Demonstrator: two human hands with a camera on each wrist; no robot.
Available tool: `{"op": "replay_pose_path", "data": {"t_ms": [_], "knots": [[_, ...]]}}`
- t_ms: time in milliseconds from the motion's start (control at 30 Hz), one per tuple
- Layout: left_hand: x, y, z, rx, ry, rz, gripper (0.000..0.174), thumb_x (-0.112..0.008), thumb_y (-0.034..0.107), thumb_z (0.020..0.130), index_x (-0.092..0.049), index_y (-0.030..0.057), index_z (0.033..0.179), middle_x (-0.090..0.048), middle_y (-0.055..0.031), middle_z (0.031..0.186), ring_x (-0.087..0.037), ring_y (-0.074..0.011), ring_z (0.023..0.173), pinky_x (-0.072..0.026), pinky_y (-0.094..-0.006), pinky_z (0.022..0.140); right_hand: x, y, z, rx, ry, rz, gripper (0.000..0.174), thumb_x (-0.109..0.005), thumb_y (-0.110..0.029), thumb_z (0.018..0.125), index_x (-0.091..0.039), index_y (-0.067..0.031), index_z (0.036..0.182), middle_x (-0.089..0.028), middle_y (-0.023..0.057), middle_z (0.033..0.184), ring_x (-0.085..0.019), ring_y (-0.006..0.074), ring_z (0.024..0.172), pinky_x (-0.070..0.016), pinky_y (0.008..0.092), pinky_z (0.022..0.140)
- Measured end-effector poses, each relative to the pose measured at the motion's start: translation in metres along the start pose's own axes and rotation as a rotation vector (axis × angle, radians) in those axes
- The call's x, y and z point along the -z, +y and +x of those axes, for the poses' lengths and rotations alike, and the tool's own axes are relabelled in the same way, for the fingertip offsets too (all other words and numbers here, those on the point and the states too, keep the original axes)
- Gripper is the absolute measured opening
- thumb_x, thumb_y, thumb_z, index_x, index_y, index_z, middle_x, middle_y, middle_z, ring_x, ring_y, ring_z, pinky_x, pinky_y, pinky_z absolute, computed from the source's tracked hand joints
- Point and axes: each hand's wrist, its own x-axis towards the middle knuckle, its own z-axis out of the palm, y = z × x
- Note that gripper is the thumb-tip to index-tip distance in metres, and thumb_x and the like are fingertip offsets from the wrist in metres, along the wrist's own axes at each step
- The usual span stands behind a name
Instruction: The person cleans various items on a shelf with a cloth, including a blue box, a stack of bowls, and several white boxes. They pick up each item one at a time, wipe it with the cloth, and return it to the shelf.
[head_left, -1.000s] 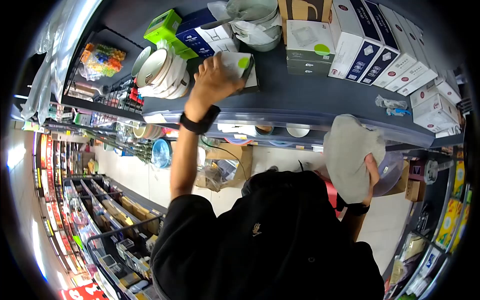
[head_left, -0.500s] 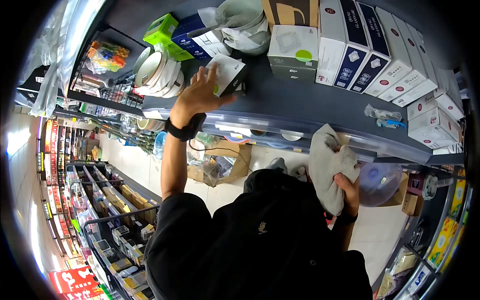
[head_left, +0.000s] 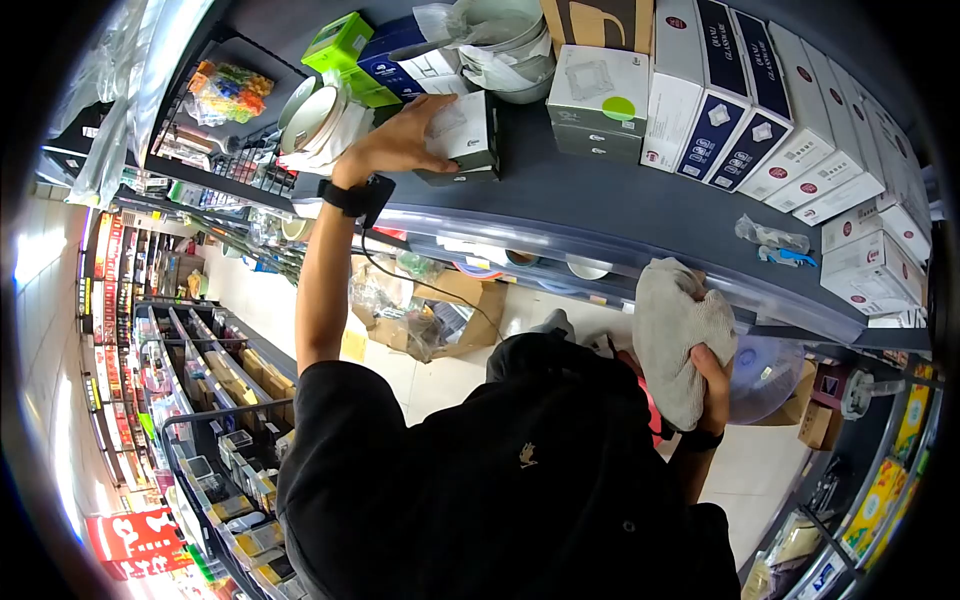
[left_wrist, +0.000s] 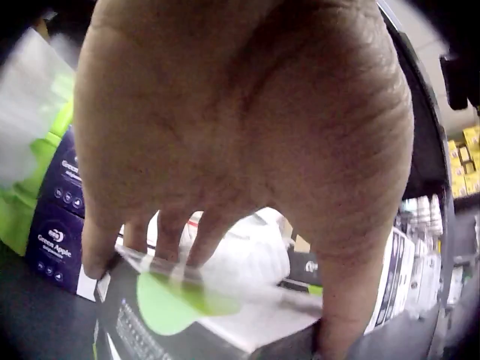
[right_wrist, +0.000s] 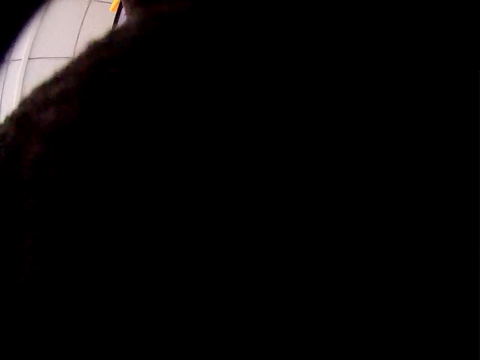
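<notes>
In the head view my left hand (head_left: 398, 147) spans a small white-and-dark box (head_left: 464, 124) on the shelf, thumb at its near side and fingers over the far side. Another dark box (head_left: 462, 177) lies beneath it. The left wrist view shows the palm over the same box (left_wrist: 264, 335), which bears a green round sticker (left_wrist: 161, 304), with thumb and fingers at opposite edges. Off the shelf's front edge, my right hand (head_left: 712, 382) grips a bunched grey cloth (head_left: 672, 335). Dark fabric fills most of the right wrist view.
Stacked bowls (head_left: 318, 125) stand left of the left hand, with blue boxes (head_left: 395, 68) and wrapped bowls (head_left: 508, 45) behind. White boxes (head_left: 598, 85) and tall glassware boxes (head_left: 715, 95) line the right. A clear rail (head_left: 560, 245) runs along the shelf (head_left: 560, 190) front.
The left hand lifted partly off the angled box, then came back across it; the box now sits straighter over the lower one. The right hand's cloth shifted slightly and became more bunched.
</notes>
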Motion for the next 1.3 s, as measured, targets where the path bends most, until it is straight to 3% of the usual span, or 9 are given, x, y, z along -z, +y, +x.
{"op": "replay_pose_path", "data": {"t_ms": [300,467,533,633,700,867,967,1100,1300], "knots": [[-0.011,-0.001,-0.001,0.038,-0.06,0.088,0.122,-0.092,0.023,0.059,-0.019,0.0149,0.156,-0.034,-0.0193,0.149,-0.032,-0.0397,0.139,-0.0321,-0.0446,0.115,-0.003,0.012,-0.007,0.032,0.031,-0.001,0.071,-0.066,-0.022,0.082,-0.04,0.002,0.144,-0.053,0.0152,0.138,-0.052,0.0269,0.126,-0.0381,0.037,0.109],[-0.011,-0.013,-0.002,-0.039,-0.057,0.069,0.126,-0.093,0.021,0.055,-0.017,0.0163,0.156,-0.036,-0.0203,0.145,-0.033,-0.0427,0.137,-0.0305,-0.0477,0.116,-0.012,0.021,-0.012,0.048,0.134,0.04,0.067,-0.07,-0.019,0.081,-0.044,0.0048,0.138,-0.059,0.0172,0.127,-0.06,0.0266,0.114,-0.0465,0.0377,0.1],[-0.012,-0.012,-0.003,-0.05,-0.033,0.083,0.119,-0.091,0.022,0.058,-0.022,0.0142,0.154,-0.041,-0.0194,0.14,-0.037,-0.0375,0.134,-0.0336,-0.0425,0.113,-0.014,0.026,-0.014,0.062,0.155,0.041,0.067,-0.07,-0.019,0.082,-0.044,0.0049,0.139,-0.059,0.0175,0.128,-0.06,0.0268,0.114,-0.0463,0.0374,0.1],[-0.005,-0.009,-0.007,-0.052,0.011,-0.009,0.111,-0.09,0.035,0.06,-0.031,0.0082,0.151,-0.045,-0.0235,0.138,-0.042,-0.0416,0.13,-0.0327,-0.0443,0.113,-0.029,0.029,-0.018,0.097,0.189,0.062,0.067,-0.069,-0.019,0.083,-0.043,0.0048,0.14,-0.058,0.0175,0.129,-0.059,0.0269,0.116,-0.0461,0.0368,0.1],[-0.008,-0.018,-0.013,-0.038,0.227,-0.138,0.105,-0.087,0.045,0.064,-0.037,0.001,0.146,-0.049,-0.0254,0.134,-0.044,-0.0394,0.13,-0.0347,-0.0423,0.111,-0.039,0.029,-0.021,0.135,0.216,0.074,0.067,-0.068,-0.019,0.083,-0.043,0.0045,0.14,-0.058,0.0172,0.13,-0.059,0.0269,0.116,-0.0461,0.0365,0.1],[-0.006,-0.019,-0.033,0.169,0.414,-0.439,0.111,-0.084,0.055,0.065,-0.036,-0.0095,0.143,-0.05,-0.0289,0.136,-0.05,-0.0396,0.126,-0.0396,-0.0419,0.107,-0.068,0.031,-0.032,0.098,0.286,0.096,0.067,-0.067,-0.023,0.085,-0.041,0.002,0.142,-0.057,0.0158,0.132,-0.059,0.0262,0.117,-0.047,0.0361,0.099],[-0.02,-0.006,-0.026,0.332,0.416,-0.13,0.117,-0.081,0.063,0.062,-0.037,-0.0108,0.141,-0.049,-0.033,0.135,-0.048,-0.0434,0.127,-0.0412,-0.0436,0.106,-0.067,0.045,-0.031,0.064,0.276,-0.005,0.064,-0.057,-0.031,0.092,-0.039,0.0001,0.146,-0.054,0.0184,0.138,-0.056,0.03,0.124,-0.0454,0.0393,0.104],[-0.051,0.026,-0.009,0.368,0.475,0.035,0.11,-0.081,0.061,0.063,-0.042,-0.0091,0.138,-0.052,-0.0308,0.128,-0.049,-0.0472,0.119,-0.0451,-0.0462,0.101,-0.101,0.051,-0.035,0.045,0.31,0.151,0.066,-0.064,-0.026,0.088,-0.041,-0.0001,0.144,-0.056,0.0161,0.134,-0.058,0.0276,0.119,-0.0475,0.0377,0.1],[-0.083,0.05,-0.028,0.354,0.717,0.26,0.1,-0.071,0.073,0.069,-0.057,-0.0137,0.115,-0.055,-0.0218,0.106,-0.058,-0.035,0.091,-0.0522,-0.0387,0.074,-0.126,0.062,-0.039,0.032,0.208,0.025,0.066,-0.054,-0.035,0.092,-0.038,0.0,0.146,-0.051,0.0176,0.141,-0.053,0.0297,0.126,-0.0432,0.0397,0.106]]}}
